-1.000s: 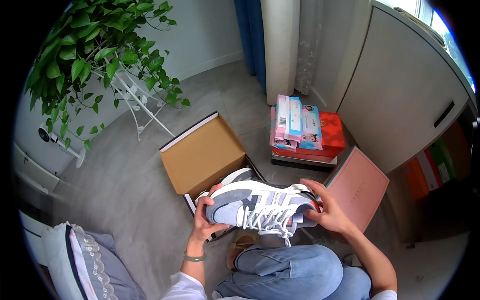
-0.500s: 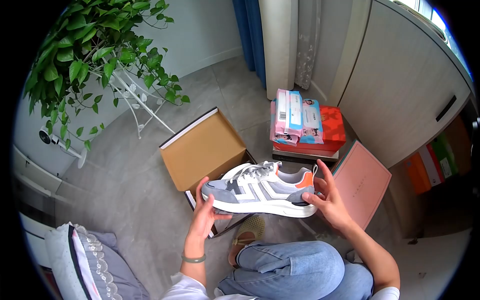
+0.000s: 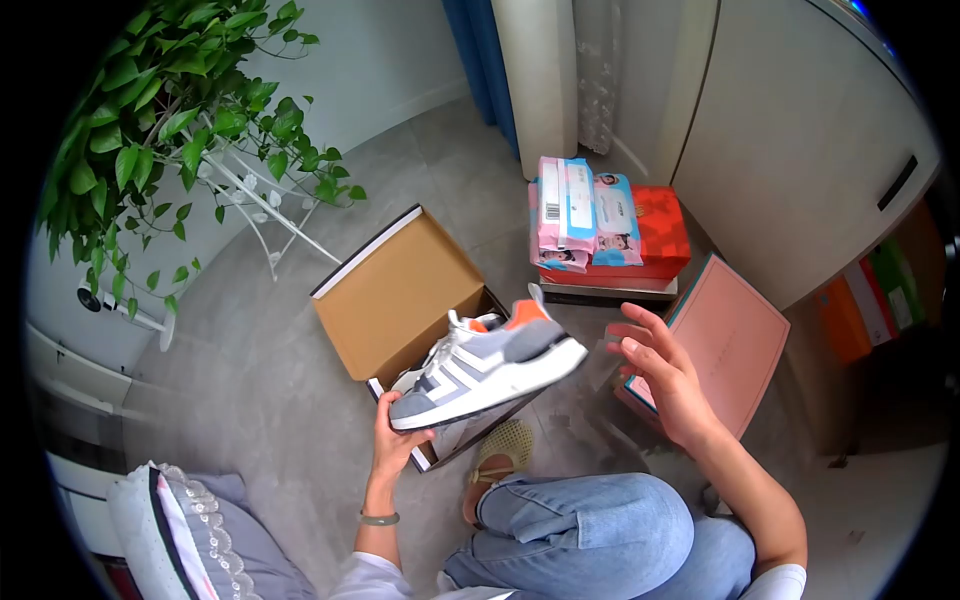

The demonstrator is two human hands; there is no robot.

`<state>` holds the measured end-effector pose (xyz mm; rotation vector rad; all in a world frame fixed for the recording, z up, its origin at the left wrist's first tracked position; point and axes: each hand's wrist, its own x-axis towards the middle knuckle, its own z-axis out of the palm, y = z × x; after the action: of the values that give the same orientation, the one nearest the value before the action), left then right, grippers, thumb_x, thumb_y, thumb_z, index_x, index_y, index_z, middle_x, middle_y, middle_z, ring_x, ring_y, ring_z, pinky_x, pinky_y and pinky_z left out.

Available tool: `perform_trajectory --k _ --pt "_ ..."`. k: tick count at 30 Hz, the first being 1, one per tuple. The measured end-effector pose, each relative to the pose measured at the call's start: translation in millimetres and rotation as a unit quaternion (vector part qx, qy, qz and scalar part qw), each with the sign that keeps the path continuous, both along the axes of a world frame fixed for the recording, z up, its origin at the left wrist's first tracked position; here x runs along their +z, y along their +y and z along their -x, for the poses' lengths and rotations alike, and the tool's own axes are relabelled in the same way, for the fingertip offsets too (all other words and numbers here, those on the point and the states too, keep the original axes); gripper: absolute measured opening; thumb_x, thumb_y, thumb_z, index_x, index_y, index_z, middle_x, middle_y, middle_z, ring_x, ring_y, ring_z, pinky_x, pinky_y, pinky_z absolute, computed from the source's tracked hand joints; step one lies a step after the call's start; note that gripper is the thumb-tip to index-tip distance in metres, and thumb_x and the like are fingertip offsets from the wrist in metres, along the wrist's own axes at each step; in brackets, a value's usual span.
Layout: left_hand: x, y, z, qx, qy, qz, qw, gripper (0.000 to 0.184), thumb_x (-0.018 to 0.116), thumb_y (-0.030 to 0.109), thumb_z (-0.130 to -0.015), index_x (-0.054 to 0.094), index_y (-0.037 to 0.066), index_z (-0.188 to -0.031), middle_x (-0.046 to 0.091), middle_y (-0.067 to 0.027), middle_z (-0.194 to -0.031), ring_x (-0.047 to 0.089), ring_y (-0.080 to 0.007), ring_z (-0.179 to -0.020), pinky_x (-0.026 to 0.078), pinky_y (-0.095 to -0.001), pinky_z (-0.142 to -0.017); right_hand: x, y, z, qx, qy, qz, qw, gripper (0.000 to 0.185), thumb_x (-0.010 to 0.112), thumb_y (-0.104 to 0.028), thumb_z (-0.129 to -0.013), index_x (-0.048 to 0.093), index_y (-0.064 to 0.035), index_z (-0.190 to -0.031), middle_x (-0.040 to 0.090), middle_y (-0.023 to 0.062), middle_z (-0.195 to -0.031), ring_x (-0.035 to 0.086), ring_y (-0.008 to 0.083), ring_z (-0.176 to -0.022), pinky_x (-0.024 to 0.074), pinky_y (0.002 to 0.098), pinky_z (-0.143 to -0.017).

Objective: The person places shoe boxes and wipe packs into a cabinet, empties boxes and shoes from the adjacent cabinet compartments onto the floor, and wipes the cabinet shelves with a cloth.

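Note:
A grey and white sneaker (image 3: 488,372) with an orange heel lining hangs over the open shoebox (image 3: 398,290), its heel tilted upward to the right. My left hand (image 3: 393,437) grips it by the toe, thumb on the side and fingers beneath. To the right of the heel, my right hand (image 3: 668,378) is apart from the sneaker, with its fingers spread and nothing in them. The shoebox's brown lid stands raised at the back. Part of another shoe shows inside the box, mostly hidden behind the held sneaker.
A pink box (image 3: 728,345) lies tilted by my right hand. Wipes packs (image 3: 585,215) rest on a red box (image 3: 660,235) before the curtain. A plant (image 3: 170,120) on a white stand is at left, a cabinet (image 3: 800,140) at right, a cushion (image 3: 190,540) at lower left.
My right hand has let go of the sneaker's heel and moved slightly right. The sneaker, still in my left hand, has turned so its heel points up and farther from me.

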<state>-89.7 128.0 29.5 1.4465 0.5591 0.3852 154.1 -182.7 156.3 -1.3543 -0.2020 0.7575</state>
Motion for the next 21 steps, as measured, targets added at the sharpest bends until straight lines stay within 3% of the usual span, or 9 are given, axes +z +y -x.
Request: perform_trajectory --k 2,7,9,11,13,14,16,17,21 --pt "-2 0 7 0.044 0.035 0.042 0.998 0.06 0.08 0.006 -0.076 0.04 0.002 -0.121 0.063 -0.012 -0.087 0.066 -0.0195 -0.062 0.058 -0.0329 -0.056 -2 -2 -1 0.006 -0.044 0.015 0.999 0.062 0.059 -0.031 -0.095 0.033 -0.0098 -0.147 0.052 0.0139 -0.135 0.057 0.017 -0.113 0.043 0.0295 -0.093" --pt "-12 2 7 0.056 0.138 -0.012 0.989 0.043 0.082 0.012 -0.076 0.052 0.0 -0.105 0.064 -0.0094 -0.082 0.064 -0.0157 -0.059 0.056 -0.0292 -0.054 -11 -1 -1 -0.017 0.05 0.02 0.998 0.059 0.058 -0.026 -0.094 0.034 -0.0068 -0.144 0.057 0.0111 -0.124 0.058 0.0154 -0.103 0.0444 0.0286 -0.085" --pt "-33 6 12 -0.015 0.184 -0.13 0.974 0.041 0.085 0.015 -0.073 0.055 0.0 -0.097 0.063 -0.0064 -0.079 0.06 -0.0114 -0.056 0.051 -0.0261 -0.05 -10 0 0 -0.011 0.054 0.017 0.998 0.058 0.058 -0.025 -0.094 0.035 -0.0066 -0.144 0.058 0.0108 -0.123 0.059 0.0153 -0.101 0.0446 0.0283 -0.085" --pt "-42 8 18 -0.009 0.201 -0.096 0.975 0.043 0.088 0.018 -0.069 0.057 0.0 -0.092 0.062 -0.0043 -0.081 0.061 -0.0102 -0.063 0.05 -0.0269 -0.054 -10 -1 1 -0.007 0.058 0.016 0.998 0.057 0.057 -0.024 -0.093 0.036 -0.0063 -0.143 0.059 0.0105 -0.121 0.059 0.0152 -0.1 0.0448 0.0281 -0.085" --pt "-45 12 26 -0.02 0.143 -0.23 0.963 0.051 0.09 0.03 -0.065 0.058 0.001 -0.093 0.063 -0.0049 -0.083 0.061 -0.0156 -0.077 0.049 -0.0345 -0.065 -11 -2 0 0.001 0.057 0.015 0.998 0.055 0.057 -0.023 -0.093 0.037 -0.0058 -0.142 0.06 0.0102 -0.119 0.06 0.0152 -0.097 0.0453 0.0278 -0.084" --pt "-46 16 31 -0.02 0.144 -0.229 0.963 0.051 0.09 0.03 -0.065 0.058 0.001 -0.093 0.063 -0.0049 -0.083 0.061 -0.0156 -0.077 0.049 -0.0345 -0.065 -11 -2 0 0.001 0.058 0.016 0.998 0.055 0.057 -0.023 -0.093 0.037 -0.0058 -0.142 0.06 0.0102 -0.119 0.06 0.0152 -0.097 0.0453 0.0278 -0.084" --pt "-28 16 38 -0.098 0.265 -0.449 0.848 0.059 0.089 0.044 -0.059 0.062 0.005 -0.095 0.063 -0.0057 -0.084 0.056 -0.0224 -0.087 0.043 -0.0394 -0.079 -12 -2 1 -0.001 0.06 0.016 0.998 0.053 0.056 -0.02 -0.093 0.037 -0.0055 -0.141 0.061 0.0096 -0.116 0.06 0.0151 -0.095 0.0459 0.0277 -0.083" --pt "-23 13 36 -0.111 0.308 -0.455 0.828 0.064 0.089 0.05 -0.054 0.065 0.01 -0.097 0.065 -0.0053 -0.091 0.055 -0.0273 -0.088 0.036 -0.0364 -0.089 -14 -1 1 0.001 0.061 0.014 0.998 0.053 0.056 -0.02 -0.093 0.037 -0.0055 -0.141 0.061 0.0096 -0.116 0.06 0.0151 -0.095 0.0459 0.0277 -0.083" --pt "-10 -2 18 -0.116 0.313 -0.535 0.776 0.062 0.09 0.043 -0.054 0.065 0.01 -0.101 0.065 -0.0054 -0.094 0.056 -0.0251 -0.09 0.038 -0.0371 -0.091 -14 1 4 0.007 0.061 0.027 0.998 0.051 0.054 -0.018 -0.093 0.038 -0.0054 -0.14 0.061 0.0091 -0.113 0.061 0.0152 -0.093 0.0466 0.028 -0.082"
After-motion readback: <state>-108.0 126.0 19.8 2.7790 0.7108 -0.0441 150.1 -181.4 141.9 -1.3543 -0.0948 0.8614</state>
